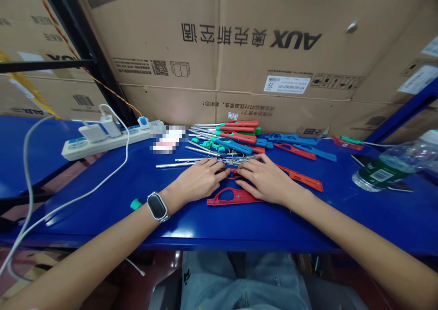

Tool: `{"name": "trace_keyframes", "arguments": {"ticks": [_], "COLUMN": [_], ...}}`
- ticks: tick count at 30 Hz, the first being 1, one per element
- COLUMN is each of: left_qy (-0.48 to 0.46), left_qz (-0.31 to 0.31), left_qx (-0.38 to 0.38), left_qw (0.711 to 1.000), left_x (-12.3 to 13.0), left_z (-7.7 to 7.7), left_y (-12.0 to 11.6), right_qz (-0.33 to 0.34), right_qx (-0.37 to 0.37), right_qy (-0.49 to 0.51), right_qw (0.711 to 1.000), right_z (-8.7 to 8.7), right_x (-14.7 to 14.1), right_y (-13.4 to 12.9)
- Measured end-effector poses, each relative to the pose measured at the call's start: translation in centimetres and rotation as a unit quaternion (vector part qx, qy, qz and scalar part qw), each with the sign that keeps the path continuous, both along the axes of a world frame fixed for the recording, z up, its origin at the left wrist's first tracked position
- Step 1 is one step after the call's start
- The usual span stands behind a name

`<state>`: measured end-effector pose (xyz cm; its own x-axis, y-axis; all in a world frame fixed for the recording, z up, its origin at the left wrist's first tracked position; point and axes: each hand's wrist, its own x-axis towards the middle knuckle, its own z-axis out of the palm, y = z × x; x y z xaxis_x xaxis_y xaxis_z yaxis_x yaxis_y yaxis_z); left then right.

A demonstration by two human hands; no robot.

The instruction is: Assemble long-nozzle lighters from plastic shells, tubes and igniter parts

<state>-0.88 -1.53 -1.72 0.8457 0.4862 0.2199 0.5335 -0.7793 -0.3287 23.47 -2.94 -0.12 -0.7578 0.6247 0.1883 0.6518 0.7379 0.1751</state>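
On my remote feed, the left hand (201, 180) and right hand (263, 178) bend fingers at an orange-red piece (233, 177) between them; gripping or not, I can't tell. Below, a red casing (239, 197) lies roughly parallel to the table's (201, 228) front edge, nearer the right hand.

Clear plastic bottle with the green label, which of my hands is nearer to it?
Right. Your right hand is left of the bottle, apart from it; your left hand is farther left.

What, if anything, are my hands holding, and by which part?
Your left hand and right hand have fingertips at the looped part of a red piece; whether they grip or merely touch it can't be told.
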Motion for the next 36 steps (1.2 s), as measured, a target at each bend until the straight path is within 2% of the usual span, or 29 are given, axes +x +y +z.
{"name": "trace_keyframes", "arguments": {"ticks": [15,20,24,27,31,36], "left_qy": [-0.001,-0.069,-0.165,-0.187,-0.189,-0.184], "left_qz": [0.002,-0.013,0.008,0.012,0.002,-0.001], "left_qx": [0.0,-0.065,-0.158,-0.22,-0.242,-0.229], "left_qw": [1.0,0.995,0.974,0.957,0.952,0.956], "left_x": [0.1,-1.1,-2.6,-3.1,-3.2,-3.3], "left_z": [-0.1,0.1,0.7,1.1,1.0,0.4], "left_y": [-0.2,0.5,1.2,1.5,1.8,2.1], "right_qz": [-0.002,0.0,0.007,0.009,0.012,0.013], "right_qx": [-0.016,-0.009,-0.002,-0.004,-0.007,-0.011], "right_qy": [-0.003,0.009,0.026,0.032,0.042,0.037], "right_qw": [1.0,1.0,1.0,0.999,0.999,0.999], "right_z": [0.1,-0.2,-0.3,-0.4,-0.4,-0.3], "right_x": [-0.1,0.0,0.2,0.3,0.4,0.4], "right_y": [-0.4,-0.5,-0.4,-0.3,-0.3,-0.4]}}
